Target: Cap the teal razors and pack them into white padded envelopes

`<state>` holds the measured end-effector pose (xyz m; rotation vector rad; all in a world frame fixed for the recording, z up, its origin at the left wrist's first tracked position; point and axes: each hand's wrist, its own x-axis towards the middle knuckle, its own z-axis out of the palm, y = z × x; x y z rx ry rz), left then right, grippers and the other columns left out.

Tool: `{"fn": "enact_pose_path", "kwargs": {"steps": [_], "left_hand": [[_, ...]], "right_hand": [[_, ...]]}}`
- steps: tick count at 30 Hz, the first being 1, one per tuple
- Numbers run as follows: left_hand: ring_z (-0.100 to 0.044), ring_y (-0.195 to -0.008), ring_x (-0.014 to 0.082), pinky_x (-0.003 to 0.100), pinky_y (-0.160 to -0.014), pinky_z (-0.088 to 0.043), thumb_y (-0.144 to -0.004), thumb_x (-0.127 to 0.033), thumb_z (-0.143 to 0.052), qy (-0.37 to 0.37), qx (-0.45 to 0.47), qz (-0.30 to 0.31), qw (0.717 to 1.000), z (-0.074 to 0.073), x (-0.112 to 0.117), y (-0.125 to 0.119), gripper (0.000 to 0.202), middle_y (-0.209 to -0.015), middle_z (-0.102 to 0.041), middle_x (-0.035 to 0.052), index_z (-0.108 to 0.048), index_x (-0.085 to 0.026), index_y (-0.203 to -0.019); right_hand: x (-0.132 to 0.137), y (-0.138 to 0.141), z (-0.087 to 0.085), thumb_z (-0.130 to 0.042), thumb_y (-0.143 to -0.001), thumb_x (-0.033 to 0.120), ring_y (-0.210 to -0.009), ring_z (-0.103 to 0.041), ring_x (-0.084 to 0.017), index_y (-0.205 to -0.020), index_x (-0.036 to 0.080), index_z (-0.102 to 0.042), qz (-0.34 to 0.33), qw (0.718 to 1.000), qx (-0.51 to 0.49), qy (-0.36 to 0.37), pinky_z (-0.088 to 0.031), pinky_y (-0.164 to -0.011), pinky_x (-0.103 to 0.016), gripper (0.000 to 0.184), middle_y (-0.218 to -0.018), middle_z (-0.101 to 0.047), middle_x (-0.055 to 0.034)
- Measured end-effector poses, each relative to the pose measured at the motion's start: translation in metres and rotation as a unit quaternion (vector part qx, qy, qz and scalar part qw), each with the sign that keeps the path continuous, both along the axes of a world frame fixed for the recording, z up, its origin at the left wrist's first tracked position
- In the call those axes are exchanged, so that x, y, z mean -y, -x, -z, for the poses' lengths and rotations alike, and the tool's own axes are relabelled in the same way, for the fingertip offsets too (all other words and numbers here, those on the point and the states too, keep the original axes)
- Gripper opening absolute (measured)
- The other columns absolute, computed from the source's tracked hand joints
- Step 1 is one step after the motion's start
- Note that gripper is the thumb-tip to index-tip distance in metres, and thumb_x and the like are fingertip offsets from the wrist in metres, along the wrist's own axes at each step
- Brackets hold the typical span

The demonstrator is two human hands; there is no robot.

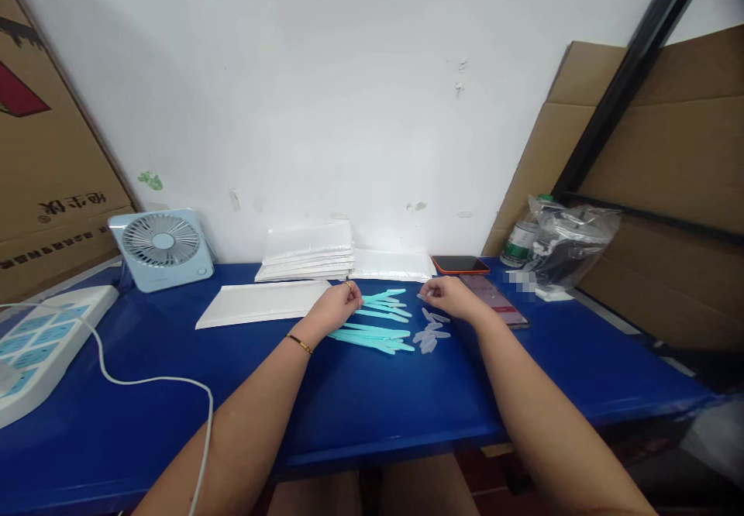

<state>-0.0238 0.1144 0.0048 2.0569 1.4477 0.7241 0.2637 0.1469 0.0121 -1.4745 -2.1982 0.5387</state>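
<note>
Several thin turquoise plastic sticks (377,330) lie in a loose pile on the blue table (360,407). My left hand (335,304) rests at the pile's left edge with fingers curled, touching the upper sticks; a ring and a thin bracelet show on it. Just right of the pile lie several small clear plastic caps (430,334). My right hand (446,295) hovers above the caps, fingertips pinched together on something too small to make out.
White padded envelopes (308,251) are stacked at the wall, one lying flat (261,303) to the left. A small fan (161,246) and a white power strip (40,338) with cable sit left. Two phones (494,299), a bottle and a plastic bag (566,249) sit right.
</note>
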Motion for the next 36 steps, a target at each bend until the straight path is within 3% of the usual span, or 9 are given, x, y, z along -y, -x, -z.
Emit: {"fn": "enact_pose_path", "kwargs": {"steps": [5, 16, 23, 29, 32, 36], "left_hand": [[-0.055, -0.064, 0.0144, 0.023, -0.055, -0.039, -0.080, -0.036, -0.047, -0.012, -0.007, -0.001, 1.000, 0.000, 0.000, 0.000, 0.018, -0.073, -0.062, 0.0008, -0.054, -0.020, -0.081], [-0.055, -0.065, 0.0148, 0.023, -0.055, -0.038, -0.081, -0.034, -0.046, -0.013, -0.009, 0.001, 1.000, -0.004, 0.002, -0.001, 0.016, -0.075, -0.062, 0.0008, -0.054, -0.020, -0.082], [-0.055, -0.067, 0.0154, 0.024, -0.055, -0.037, -0.083, -0.034, -0.045, -0.034, -0.050, 0.022, 0.998, -0.003, 0.007, -0.011, 0.019, -0.074, -0.061, 0.0013, -0.056, -0.020, -0.085], [-0.057, -0.087, 0.0193, 0.026, -0.069, -0.042, -0.075, -0.037, -0.057, -0.091, -0.095, 0.007, 0.991, -0.004, 0.007, -0.008, 0.027, -0.097, -0.062, 0.0041, -0.059, -0.021, -0.097], [-0.058, -0.083, 0.0192, 0.025, -0.067, -0.042, -0.070, -0.044, -0.061, -0.035, -0.120, 0.074, 0.989, -0.007, 0.011, -0.005, 0.029, -0.091, -0.063, 0.0036, -0.065, -0.021, -0.086], [-0.057, -0.072, 0.0162, 0.023, -0.060, -0.040, -0.072, -0.044, -0.058, 0.023, -0.126, 0.117, 0.985, -0.009, 0.017, -0.007, 0.026, -0.081, -0.064, 0.0030, -0.067, -0.020, -0.078]], "right_hand": [[0.008, 0.010, -0.009, -0.059, -0.075, 0.039, -0.071, -0.060, -0.016, -0.095, 0.014, -0.068, -0.065, 0.981, -0.174, 0.062, -0.046, -0.063, -0.025, 0.033, -0.074, -0.067, -0.0050], [0.011, 0.012, -0.012, -0.064, -0.072, 0.043, -0.070, -0.059, -0.015, -0.094, 0.013, -0.068, -0.072, 0.969, -0.224, 0.078, -0.046, -0.065, -0.027, 0.037, -0.074, -0.066, -0.0054], [0.015, 0.032, -0.005, -0.062, -0.073, 0.042, -0.063, -0.056, -0.014, -0.092, 0.014, -0.070, -0.117, 0.974, -0.176, 0.083, -0.044, -0.060, -0.025, 0.034, -0.069, -0.065, -0.0034], [0.007, 0.014, -0.004, -0.064, -0.070, 0.041, -0.068, -0.058, -0.015, -0.083, 0.017, -0.070, -0.010, 0.998, -0.061, -0.014, -0.043, -0.060, -0.024, 0.028, -0.076, -0.067, -0.0038], [0.005, 0.002, -0.005, -0.070, -0.062, 0.039, -0.061, -0.058, -0.016, -0.069, 0.016, -0.069, 0.034, 0.996, 0.041, 0.066, -0.040, -0.053, -0.024, 0.024, -0.068, -0.067, -0.0040], [0.005, 0.003, -0.003, -0.071, -0.060, 0.030, -0.062, -0.059, -0.016, -0.064, 0.017, -0.068, 0.012, 0.989, 0.080, 0.122, -0.040, -0.053, -0.024, 0.015, -0.066, -0.067, -0.0039]]}}
